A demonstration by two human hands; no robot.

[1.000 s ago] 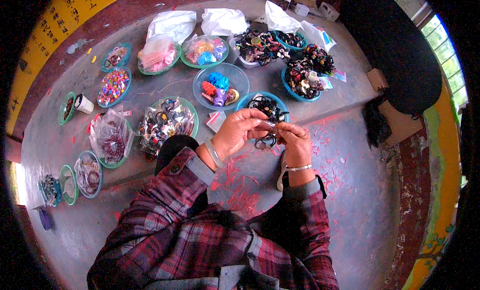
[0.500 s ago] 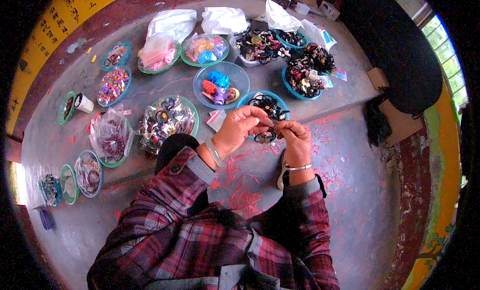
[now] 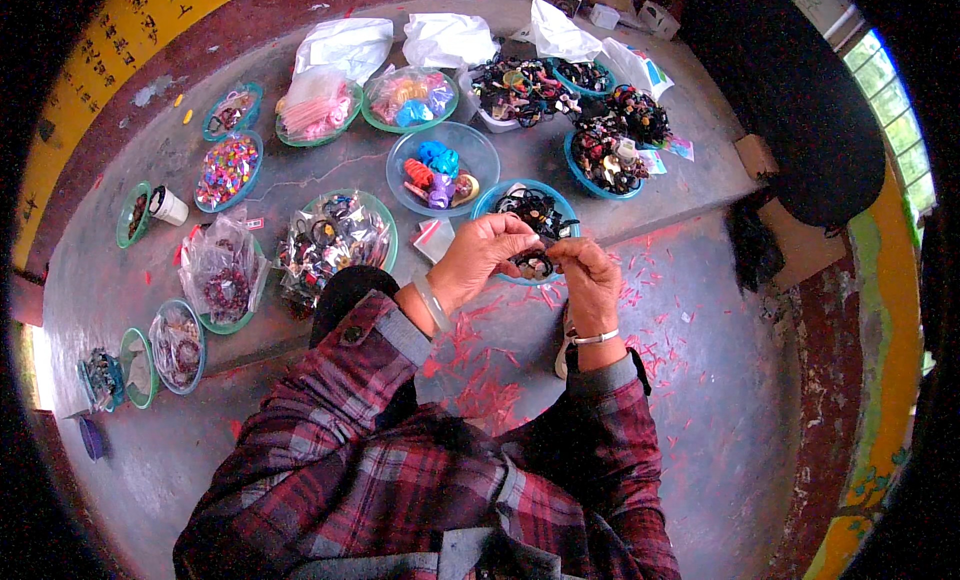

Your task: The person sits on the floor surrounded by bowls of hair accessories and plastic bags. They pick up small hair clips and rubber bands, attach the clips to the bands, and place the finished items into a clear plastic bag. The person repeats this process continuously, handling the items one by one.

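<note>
Centrally, both hands meet just above the near rim of a blue bowl (image 3: pixel 500 202) holding dark hair ties; left hand (image 3: pixel 482 255) has its fingers curled and pressed together, pinching a small dark hair tie (image 3: pixel 535 263) against the fingertips of the right hand (image 3: pixel 590 280), which also closes on it; the tie sits between the two hands, partly hidden by fingers, so its exact shape cannot be told; a pale bangle (image 3: pixel 432 302) rings the left wrist, a silver bracelet (image 3: pixel 597 337) the right; sleeves are red-and-grey plaid; the bowls rest on a raised grey concrete ledge (image 3: pixel 340 175), the hands at its front edge; just beyond the blue bowl stands a clear bowl (image 3: pixel 478 150) with blue, orange and purple clips; left of the hands, a green-rimmed bowl (image 3: pixel 335 235) packed with bagged dark accessories; right and further back, another blue bowl (image 3: pixel 605 160) heaped with dark ornaments; a pink-filled bag (image 3: pixel 315 110) lies near the far edge, white plastic bags (image 3: pixel 345 45) behind it; a dish of multicoloured beads (image 3: pixel 228 170) sits well to the left; red scraps (image 3: pixel 480 370) litter the floor beneath the forearms
</note>
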